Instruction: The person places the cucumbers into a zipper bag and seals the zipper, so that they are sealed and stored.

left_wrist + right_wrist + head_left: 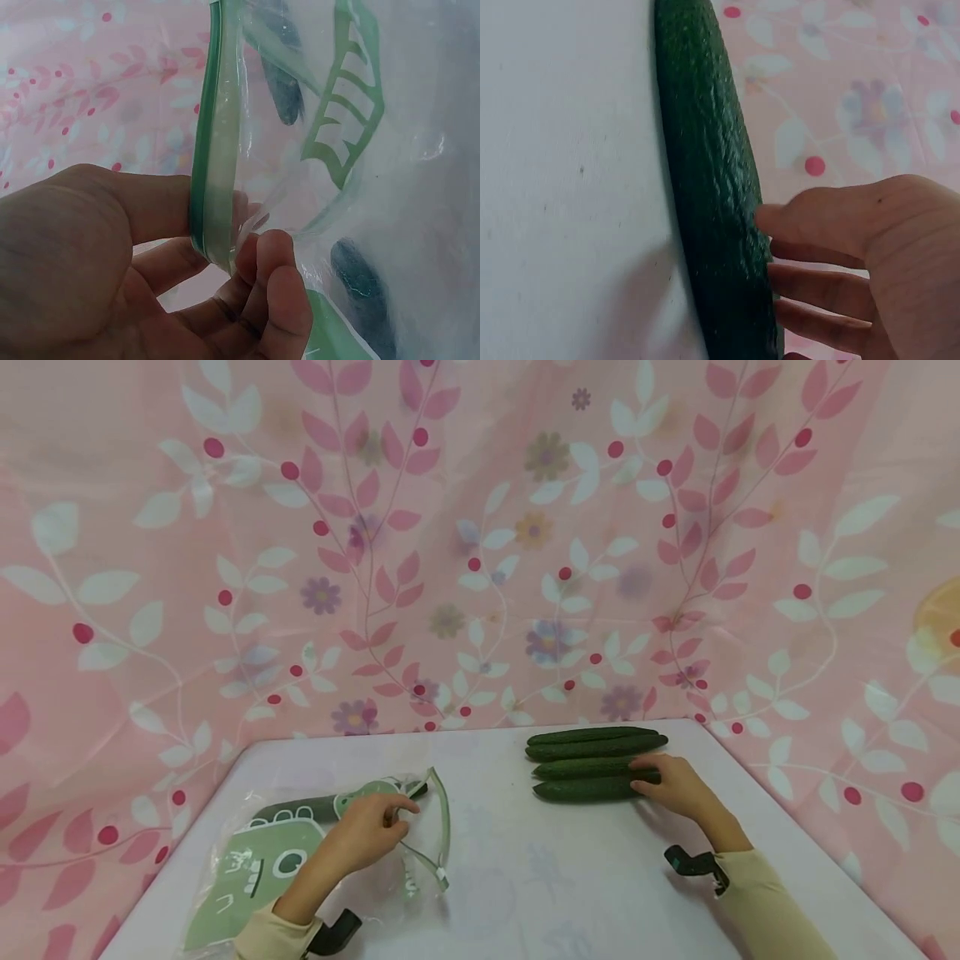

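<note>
Pink floral cloth (495, 485) hangs behind a white table (510, 902). Clear bag (251, 868), green-printed, lies lower left of the frame; dark elongated shape (318, 805) visible through its film. Left hand (367, 835) pinches the bag's zip edge (206, 135), mouth parted. Four cucumbers (592, 748) lie right of centre. Right hand (671, 785) is at the right ends of the nearer two, fingertips against one; whether it grips, cannot tell. Judgement: step is picking up a cucumber; best to straddle just one, neighbours undisturbed, film not tugged.
</note>
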`<action>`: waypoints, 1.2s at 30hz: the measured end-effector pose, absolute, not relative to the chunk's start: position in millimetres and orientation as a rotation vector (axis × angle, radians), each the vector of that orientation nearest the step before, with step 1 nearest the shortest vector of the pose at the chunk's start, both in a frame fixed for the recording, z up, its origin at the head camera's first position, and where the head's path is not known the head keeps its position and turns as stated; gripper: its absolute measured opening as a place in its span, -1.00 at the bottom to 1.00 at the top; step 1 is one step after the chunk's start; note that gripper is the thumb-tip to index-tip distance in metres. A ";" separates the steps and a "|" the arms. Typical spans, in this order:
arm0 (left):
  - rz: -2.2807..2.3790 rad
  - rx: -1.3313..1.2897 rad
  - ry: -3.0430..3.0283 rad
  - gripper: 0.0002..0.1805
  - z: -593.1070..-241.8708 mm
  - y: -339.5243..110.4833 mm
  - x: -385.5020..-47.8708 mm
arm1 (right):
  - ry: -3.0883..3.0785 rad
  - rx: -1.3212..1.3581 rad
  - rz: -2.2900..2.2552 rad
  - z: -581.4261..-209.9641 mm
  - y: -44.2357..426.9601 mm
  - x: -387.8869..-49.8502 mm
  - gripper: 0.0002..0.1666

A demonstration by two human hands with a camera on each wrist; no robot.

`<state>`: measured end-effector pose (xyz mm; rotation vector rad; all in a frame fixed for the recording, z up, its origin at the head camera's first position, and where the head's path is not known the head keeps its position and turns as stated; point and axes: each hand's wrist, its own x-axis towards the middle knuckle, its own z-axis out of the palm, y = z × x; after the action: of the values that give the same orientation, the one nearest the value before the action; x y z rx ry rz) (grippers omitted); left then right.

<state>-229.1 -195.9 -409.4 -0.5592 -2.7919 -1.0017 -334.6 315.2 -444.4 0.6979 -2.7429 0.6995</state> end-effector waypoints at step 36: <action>-1.056 -0.520 -2.783 -0.47 -409.4 -195.6 -231.7 | -2.678 0.818 0.675 -460.4 330.1 -342.2 -0.56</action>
<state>-231.7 -195.6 -409.4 -0.5195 -2.7833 -1.0555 -342.2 330.1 -460.4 0.8183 -2.6776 0.6748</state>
